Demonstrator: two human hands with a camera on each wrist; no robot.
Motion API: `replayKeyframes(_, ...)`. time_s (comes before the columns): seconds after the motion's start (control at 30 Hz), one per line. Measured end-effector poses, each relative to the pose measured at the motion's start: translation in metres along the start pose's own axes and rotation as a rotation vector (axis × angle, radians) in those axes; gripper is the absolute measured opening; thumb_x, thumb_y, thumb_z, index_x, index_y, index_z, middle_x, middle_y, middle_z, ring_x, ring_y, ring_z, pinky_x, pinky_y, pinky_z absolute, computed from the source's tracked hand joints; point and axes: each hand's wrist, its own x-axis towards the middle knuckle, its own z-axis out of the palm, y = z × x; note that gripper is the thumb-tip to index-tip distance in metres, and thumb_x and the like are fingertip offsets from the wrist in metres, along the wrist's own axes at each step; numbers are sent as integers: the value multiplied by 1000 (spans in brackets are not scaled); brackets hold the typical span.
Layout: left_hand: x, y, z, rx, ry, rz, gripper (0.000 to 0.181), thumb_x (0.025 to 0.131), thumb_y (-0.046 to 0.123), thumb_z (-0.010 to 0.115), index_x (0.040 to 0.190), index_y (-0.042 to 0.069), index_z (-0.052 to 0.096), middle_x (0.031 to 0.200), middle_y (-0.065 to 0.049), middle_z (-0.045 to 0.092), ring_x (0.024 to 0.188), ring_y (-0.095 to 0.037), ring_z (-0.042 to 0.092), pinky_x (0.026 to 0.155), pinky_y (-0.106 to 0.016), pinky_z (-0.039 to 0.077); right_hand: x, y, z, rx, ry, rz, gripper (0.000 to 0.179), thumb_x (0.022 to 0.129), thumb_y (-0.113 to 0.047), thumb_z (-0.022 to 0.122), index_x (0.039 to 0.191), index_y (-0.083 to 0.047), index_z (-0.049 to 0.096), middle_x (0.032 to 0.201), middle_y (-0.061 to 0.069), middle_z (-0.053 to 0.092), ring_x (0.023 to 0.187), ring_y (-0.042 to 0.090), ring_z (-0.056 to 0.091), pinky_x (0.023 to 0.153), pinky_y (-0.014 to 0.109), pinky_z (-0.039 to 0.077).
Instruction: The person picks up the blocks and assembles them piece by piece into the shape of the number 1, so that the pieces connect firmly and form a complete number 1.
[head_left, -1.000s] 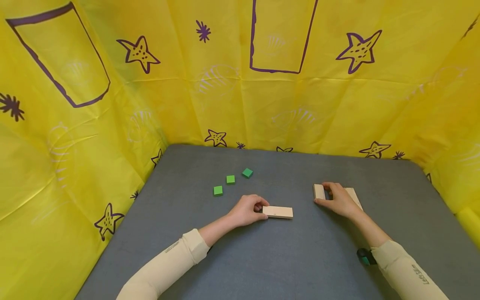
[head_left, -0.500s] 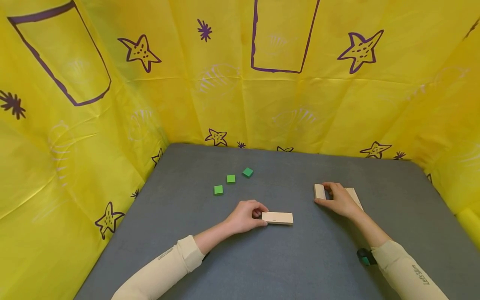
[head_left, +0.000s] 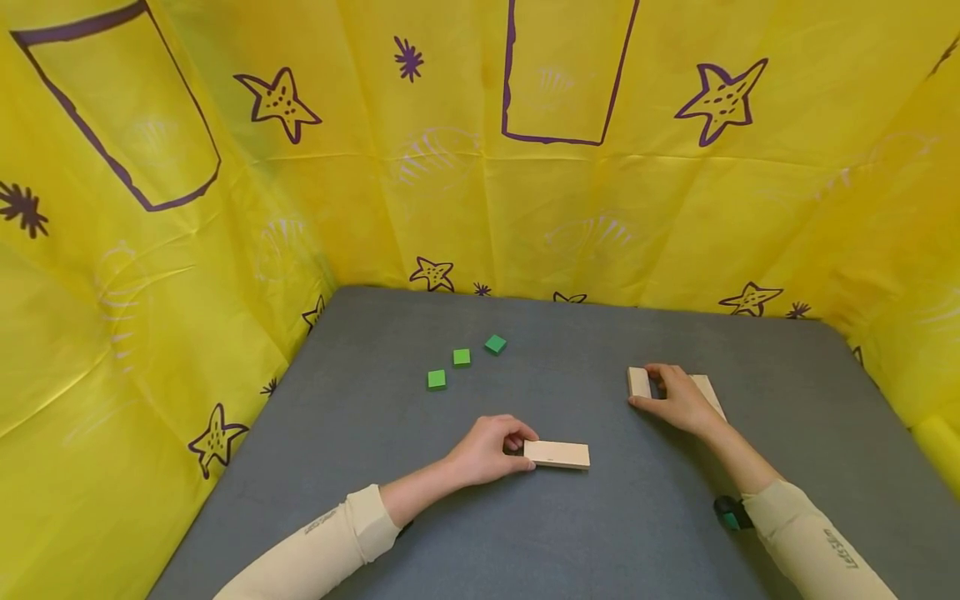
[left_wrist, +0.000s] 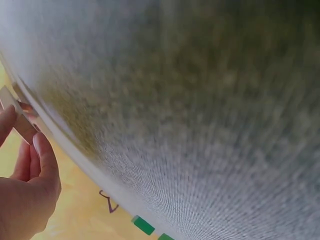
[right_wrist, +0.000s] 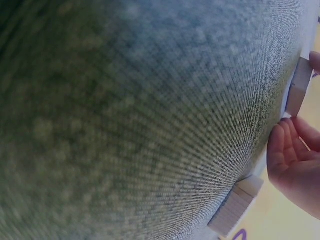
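Left hand (head_left: 483, 452) and block (head_left: 558, 454) nearer the person (head_left: 307, 546)

I see the person's left arm reach in from the near left, its cream cloth sleeve (head_left: 322, 542) folded back to a cuff and its bare forearm (head_left: 420, 492) slanting toward the middle. The left hand (head_left: 487, 450) pinches, thumb on the near side, fingers bent on the far side. From the near right, I see the other cream sleeve (head_left: 813, 533) and bare forearm (head_left: 738, 454) angle inward; the right hand (head_left: 677, 402), farther off than the left, also pinches, thumb nearer than its curled fingers.
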Motion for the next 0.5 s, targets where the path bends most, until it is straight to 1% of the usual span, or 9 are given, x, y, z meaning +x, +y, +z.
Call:
replayKeyframes(0.2, -7, 5, 2, -1, -7, 6, 28, 76, 10, 84, 102, 7, 72, 89, 2, 65, 79, -6, 57, 73, -18, 49, 0, 0, 0, -1, 3, 3, 67, 86, -24, 74, 128, 18, 44, 120, 35, 48, 104, 46, 51, 89, 58, 43)
replayKeyframes(0.5, -17, 6, 7, -20, -26, 4, 28, 76, 11, 84, 101, 7, 72, 91, 4, 66, 80, -4, 57, 74, -18, 49, 1, -1, -2, -4, -3, -7, 66, 86, -24, 75, 127, 17, 44, 118, 34, 49, 103, 44, 51, 89, 58, 43)
